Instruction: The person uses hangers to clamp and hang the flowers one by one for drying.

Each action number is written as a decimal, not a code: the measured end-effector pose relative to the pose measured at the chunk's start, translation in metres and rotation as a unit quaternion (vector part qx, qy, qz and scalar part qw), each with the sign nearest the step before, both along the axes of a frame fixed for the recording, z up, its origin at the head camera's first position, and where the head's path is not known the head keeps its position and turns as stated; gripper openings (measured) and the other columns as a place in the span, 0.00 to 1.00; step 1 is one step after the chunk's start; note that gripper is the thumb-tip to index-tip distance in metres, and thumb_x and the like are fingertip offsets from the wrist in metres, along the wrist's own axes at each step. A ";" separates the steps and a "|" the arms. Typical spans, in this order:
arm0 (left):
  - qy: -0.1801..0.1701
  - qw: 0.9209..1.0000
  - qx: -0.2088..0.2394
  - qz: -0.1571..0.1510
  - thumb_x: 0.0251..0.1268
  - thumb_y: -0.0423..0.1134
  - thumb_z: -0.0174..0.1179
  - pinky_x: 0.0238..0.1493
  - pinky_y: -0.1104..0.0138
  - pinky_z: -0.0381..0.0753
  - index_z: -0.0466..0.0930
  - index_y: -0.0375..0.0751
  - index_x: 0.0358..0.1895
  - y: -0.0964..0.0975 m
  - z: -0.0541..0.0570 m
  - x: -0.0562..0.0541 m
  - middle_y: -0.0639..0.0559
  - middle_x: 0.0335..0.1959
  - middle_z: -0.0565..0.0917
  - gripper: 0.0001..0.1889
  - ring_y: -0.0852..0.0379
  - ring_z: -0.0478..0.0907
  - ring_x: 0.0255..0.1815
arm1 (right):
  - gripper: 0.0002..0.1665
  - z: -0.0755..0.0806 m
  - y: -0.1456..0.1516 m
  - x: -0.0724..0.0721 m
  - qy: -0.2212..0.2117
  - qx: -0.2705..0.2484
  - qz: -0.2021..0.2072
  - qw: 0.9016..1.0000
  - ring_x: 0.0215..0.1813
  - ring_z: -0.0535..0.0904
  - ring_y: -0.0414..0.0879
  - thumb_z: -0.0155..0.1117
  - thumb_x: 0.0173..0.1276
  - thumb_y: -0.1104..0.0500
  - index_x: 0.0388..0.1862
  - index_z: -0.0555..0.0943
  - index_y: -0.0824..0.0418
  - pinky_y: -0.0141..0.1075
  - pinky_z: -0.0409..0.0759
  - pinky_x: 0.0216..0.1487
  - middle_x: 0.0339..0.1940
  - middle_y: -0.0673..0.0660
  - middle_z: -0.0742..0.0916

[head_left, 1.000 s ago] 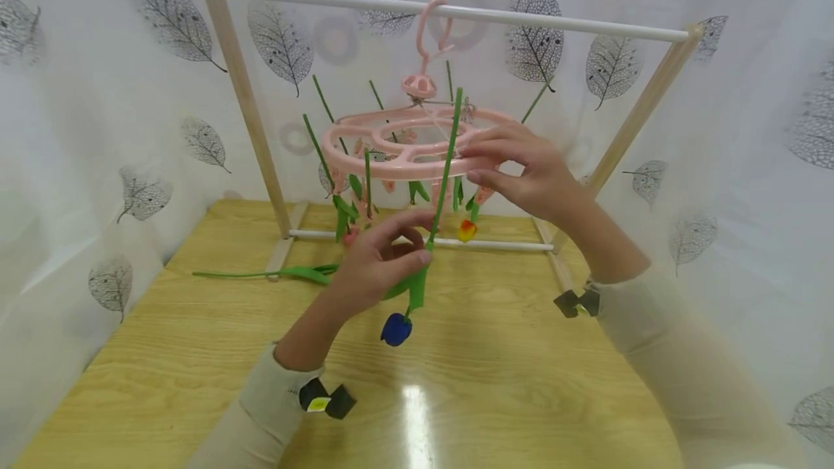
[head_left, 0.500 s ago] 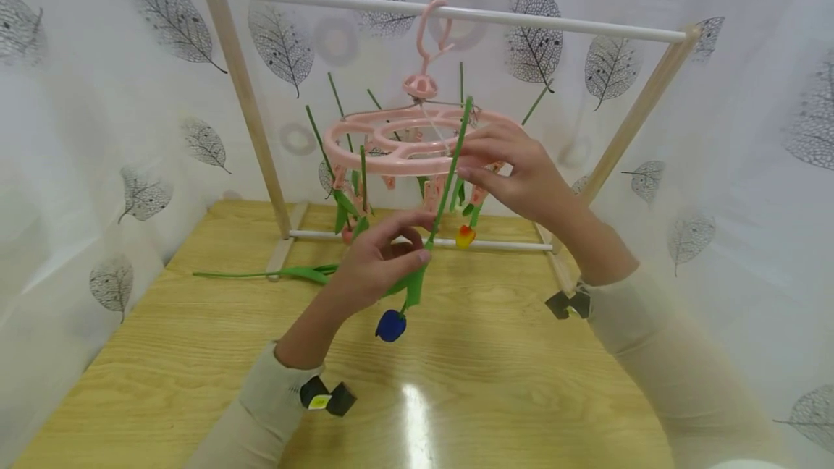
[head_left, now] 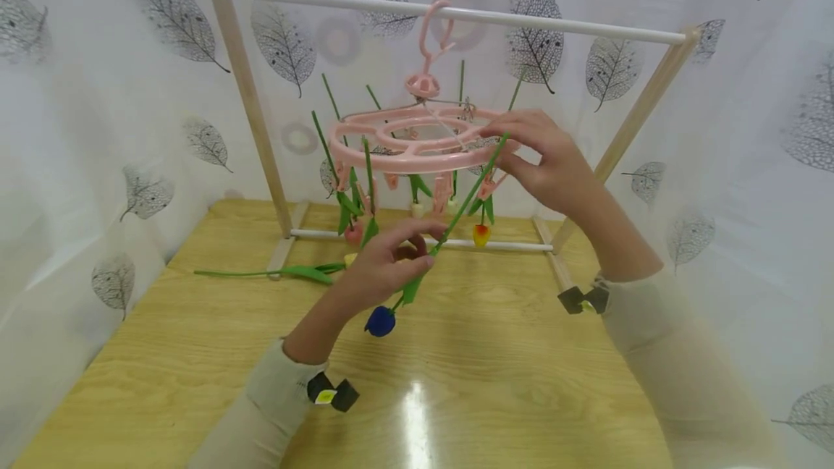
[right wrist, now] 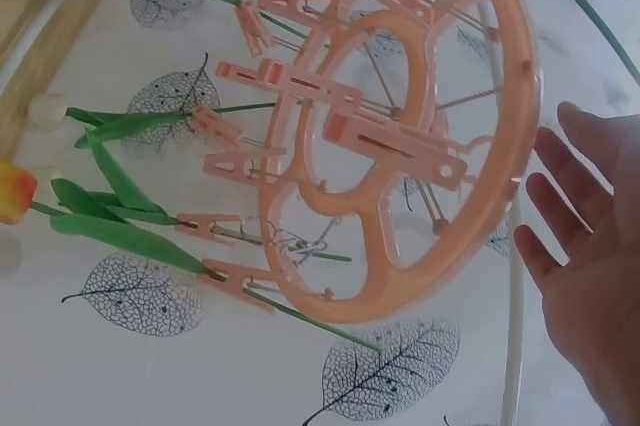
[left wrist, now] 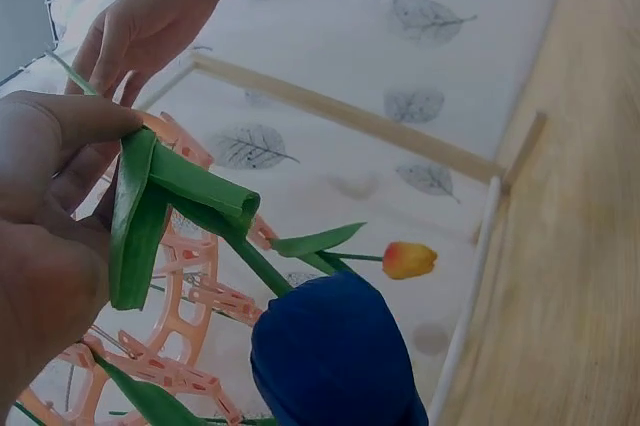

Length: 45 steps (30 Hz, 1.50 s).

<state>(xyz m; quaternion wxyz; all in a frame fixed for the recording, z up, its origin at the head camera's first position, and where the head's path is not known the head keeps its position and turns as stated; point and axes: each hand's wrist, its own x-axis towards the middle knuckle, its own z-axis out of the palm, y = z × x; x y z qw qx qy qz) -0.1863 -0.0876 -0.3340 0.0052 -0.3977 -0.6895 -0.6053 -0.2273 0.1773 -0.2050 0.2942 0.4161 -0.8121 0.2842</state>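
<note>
Between thumb and fingers, my left hand (head_left: 384,266) pinches the stem of an artificial blue tulip (head_left: 381,321), bloom down. Its green stem slants up to the right, in front of the hanger's rim. A pink round clip hanger (head_left: 417,163) hangs by its hook from a white bar. At the hanger's right rim is my right hand (head_left: 544,158); in the right wrist view its fingers (right wrist: 560,201) are loosely extended beside the rim, holding nothing. Clips hold several tulips upside down, among them a yellow-orange tulip (head_left: 481,235) and a pink tulip (head_left: 354,234).
A wooden rack (head_left: 250,107) with a white top bar (head_left: 554,22) stands on the wood-grain table (head_left: 495,382). Left of my left hand lies another tulip (head_left: 306,273), its yellow bloom partly hidden. Behind hangs a leaf-patterned white curtain (head_left: 78,136).
The blue tulip's stem has tilted, its upper end going right and down while the bloom shifted left. My right hand has moved right along the rim, and the hanger's clipped tulips have shifted slightly.
</note>
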 end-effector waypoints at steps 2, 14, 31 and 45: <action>-0.003 1.000 -0.015 0.006 0.72 0.28 0.58 0.45 0.63 0.81 0.74 0.43 0.68 -0.001 -0.001 -0.001 0.47 0.57 0.79 0.23 0.52 0.75 0.45 | 0.20 0.002 0.008 0.005 -0.012 -0.038 -0.041 0.998 0.65 0.75 0.44 0.68 0.67 0.70 0.57 0.84 0.64 0.36 0.70 0.69 0.59 0.57 0.86; 0.012 0.993 -0.117 0.017 0.75 0.32 0.56 0.47 0.61 0.81 0.75 0.51 0.68 0.002 -0.020 -0.021 0.52 0.61 0.79 0.22 0.54 0.75 0.42 | 0.13 -0.033 0.003 0.044 -0.037 -0.239 -0.037 0.970 0.40 0.82 0.40 0.65 0.66 0.75 0.49 0.85 0.70 0.26 0.80 0.41 0.44 0.57 0.87; -0.013 0.992 -0.111 0.055 0.75 0.34 0.56 0.48 0.57 0.78 0.76 0.49 0.67 0.011 -0.023 -0.037 0.51 0.60 0.78 0.20 0.51 0.75 0.43 | 0.27 -0.078 -0.069 0.047 -0.260 -0.215 -0.028 0.941 0.27 0.85 0.57 0.64 0.74 0.56 0.71 0.75 0.58 0.38 0.86 0.32 0.37 0.61 0.87; -0.027 0.992 -0.105 0.064 0.76 0.36 0.56 0.54 0.55 0.80 0.72 0.48 0.70 0.013 -0.025 -0.045 0.48 0.59 0.77 0.22 0.49 0.78 0.51 | 0.23 -0.073 -0.084 0.036 -0.321 -0.249 -0.049 0.912 0.24 0.85 0.48 0.63 0.75 0.58 0.66 0.76 0.63 0.39 0.87 0.29 0.37 0.64 0.87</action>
